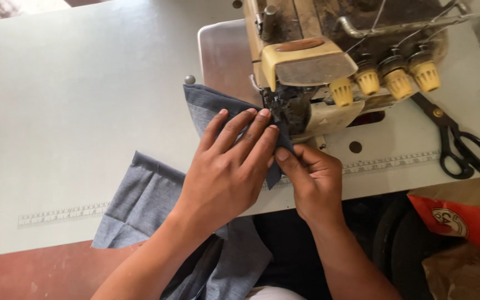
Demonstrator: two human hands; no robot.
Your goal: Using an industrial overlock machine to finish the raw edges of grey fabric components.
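Fabric (156, 194) edge is just at the machine (306, 83) foot, most still unsewn. Left hand (226, 169) spread flat on it, right hand (309, 178) pinching the edge.

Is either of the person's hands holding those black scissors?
No. The black scissors lie untouched on the table to the right of the sewing machine, while the left hand and right hand both handle grey fabric.

Left hand (230, 166) flat on grey fabric (151, 200), right hand (312, 178) pinching its edge beside overlock machine (329, 66), black scissors (462, 144) on table (84, 100)
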